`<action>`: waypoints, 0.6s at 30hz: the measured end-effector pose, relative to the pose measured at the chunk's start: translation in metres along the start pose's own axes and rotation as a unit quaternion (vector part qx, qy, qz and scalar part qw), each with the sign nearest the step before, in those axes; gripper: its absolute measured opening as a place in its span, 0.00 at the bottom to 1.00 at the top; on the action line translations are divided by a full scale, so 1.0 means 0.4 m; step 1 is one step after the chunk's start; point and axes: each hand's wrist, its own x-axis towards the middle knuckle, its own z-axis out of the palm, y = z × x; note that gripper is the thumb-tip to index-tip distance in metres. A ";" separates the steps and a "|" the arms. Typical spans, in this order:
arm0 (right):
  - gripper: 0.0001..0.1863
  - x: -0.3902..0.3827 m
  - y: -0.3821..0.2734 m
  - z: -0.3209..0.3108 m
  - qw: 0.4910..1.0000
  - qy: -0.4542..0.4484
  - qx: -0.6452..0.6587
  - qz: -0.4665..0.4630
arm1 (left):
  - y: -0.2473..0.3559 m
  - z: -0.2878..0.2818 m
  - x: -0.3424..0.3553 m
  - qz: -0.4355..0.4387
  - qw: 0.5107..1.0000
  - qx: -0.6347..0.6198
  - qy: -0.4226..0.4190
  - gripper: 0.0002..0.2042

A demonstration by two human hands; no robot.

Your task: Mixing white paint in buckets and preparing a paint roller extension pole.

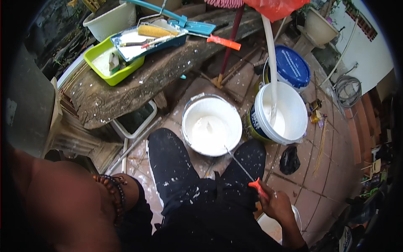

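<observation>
My right hand (277,206) is closed around the orange handle of a tool with a long thin metal rod (241,166). The rod slants up and left to the near rim of a white bucket (187,136), which stands on the tiles in front of my knees. White paint (205,130) fills part of it, with a small peak in the middle. At the lower left my left arm (67,193) is close and blurred, with beaded bracelets (119,197) at the wrist. Beyond them a little of my left hand (131,194) shows; its fingers are hidden.
A wooden bench (138,94) bears a green tray (121,77), a blue paint tray (180,40), a roller (156,31) and brushes. To the right stand a tall white bucket (296,107) with a pole in it and a blue-lidded bucket (289,65). A black plastic bag (289,160) lies nearby.
</observation>
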 end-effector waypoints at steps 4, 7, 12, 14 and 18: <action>0.31 0.007 0.000 0.002 1.000 0.001 0.027 -0.006 | 0.037 0.000 -0.099 -0.091 0.996 0.023 0.005 0.20; 0.31 0.011 0.008 0.010 1.000 0.008 0.009 -0.015 | 0.090 -0.006 -0.164 -0.162 0.986 0.046 0.007 0.20; 0.32 0.007 0.004 0.015 1.000 -0.005 0.024 0.006 | 0.172 -0.017 -0.235 -0.280 0.957 0.080 -0.009 0.19; 0.32 0.007 0.002 0.009 0.999 -0.008 0.030 0.009 | 0.197 -0.014 -0.274 -0.321 0.943 0.089 -0.009 0.19; 0.30 0.008 -0.006 -0.001 1.000 -0.010 -0.001 -0.009 | 0.239 -0.017 -0.348 -0.387 0.916 0.100 -0.009 0.18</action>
